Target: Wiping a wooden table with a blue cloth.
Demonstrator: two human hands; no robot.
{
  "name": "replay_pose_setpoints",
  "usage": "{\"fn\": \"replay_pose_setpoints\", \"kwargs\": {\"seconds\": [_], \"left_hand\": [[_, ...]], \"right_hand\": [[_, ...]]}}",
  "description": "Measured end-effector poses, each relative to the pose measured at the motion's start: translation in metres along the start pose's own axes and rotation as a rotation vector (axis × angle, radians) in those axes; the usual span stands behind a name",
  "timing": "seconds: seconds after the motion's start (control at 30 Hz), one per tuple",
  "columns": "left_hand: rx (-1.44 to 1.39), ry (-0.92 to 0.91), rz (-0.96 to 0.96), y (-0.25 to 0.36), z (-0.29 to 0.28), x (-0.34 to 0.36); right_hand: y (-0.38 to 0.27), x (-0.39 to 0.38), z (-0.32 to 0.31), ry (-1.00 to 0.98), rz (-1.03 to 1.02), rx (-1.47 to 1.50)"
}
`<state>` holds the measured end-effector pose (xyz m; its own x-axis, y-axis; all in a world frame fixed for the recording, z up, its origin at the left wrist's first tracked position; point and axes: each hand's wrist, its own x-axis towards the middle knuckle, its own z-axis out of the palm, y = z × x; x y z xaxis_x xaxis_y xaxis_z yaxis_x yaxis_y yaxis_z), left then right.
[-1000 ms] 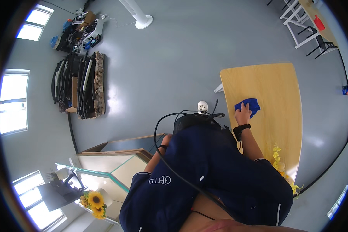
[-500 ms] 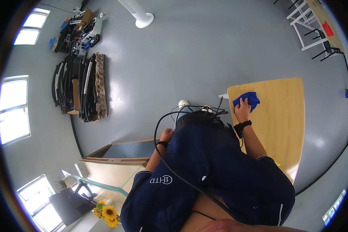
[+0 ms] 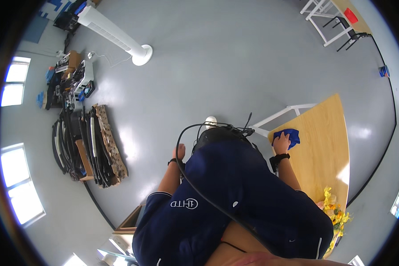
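My right hand [image 3: 282, 142] grips a blue cloth [image 3: 291, 134] on the top of a light wooden table [image 3: 317, 146] at my right, near the corner closest to me. My left hand [image 3: 179, 151] hangs beside my body at the left; its fingers are too unclear to read. Black cables loop across my front. Yellow flowers [image 3: 332, 210] lie at the table's lower right, partly behind my arm.
A white tower fan [image 3: 115, 35] stands on the grey floor ahead. Bundled black tubes [image 3: 97, 146] and piled equipment [image 3: 75, 80] line the left wall. A far table [image 3: 361, 22] with a red item and chairs is at upper right. Boards [image 3: 131, 219] lean at lower left.
The view has turned, bringing more of the fan and the table's white legs into sight. My right hand and the cloth appear lower in the picture; my left hand appears farther left.
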<state>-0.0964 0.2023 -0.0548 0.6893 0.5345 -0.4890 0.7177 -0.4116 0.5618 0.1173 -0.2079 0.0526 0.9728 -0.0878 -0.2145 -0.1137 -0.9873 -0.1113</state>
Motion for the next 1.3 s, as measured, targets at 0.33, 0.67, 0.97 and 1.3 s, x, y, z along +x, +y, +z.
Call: {"fn": "replay_pose_setpoints", "kwargs": {"seconds": [0.33,0.67,0.97,1.3], "left_hand": [[-0.029,-0.134,0.176,0.044,-0.025,0.106],[0.219,-0.354,0.128,0.082,-0.032,0.142],[0.282,-0.443,0.248,0.186,-0.026,0.213],[0.226,-0.375,0.462,0.343,0.020,0.306]], "right_hand": [[-0.027,0.030,-0.003,-0.052,0.279,0.064],[-0.020,0.075,-0.005,-0.064,0.541,0.088],[0.009,0.139,-0.015,-0.079,0.776,0.167],[0.016,0.176,-0.040,-0.014,0.844,0.189]]}}
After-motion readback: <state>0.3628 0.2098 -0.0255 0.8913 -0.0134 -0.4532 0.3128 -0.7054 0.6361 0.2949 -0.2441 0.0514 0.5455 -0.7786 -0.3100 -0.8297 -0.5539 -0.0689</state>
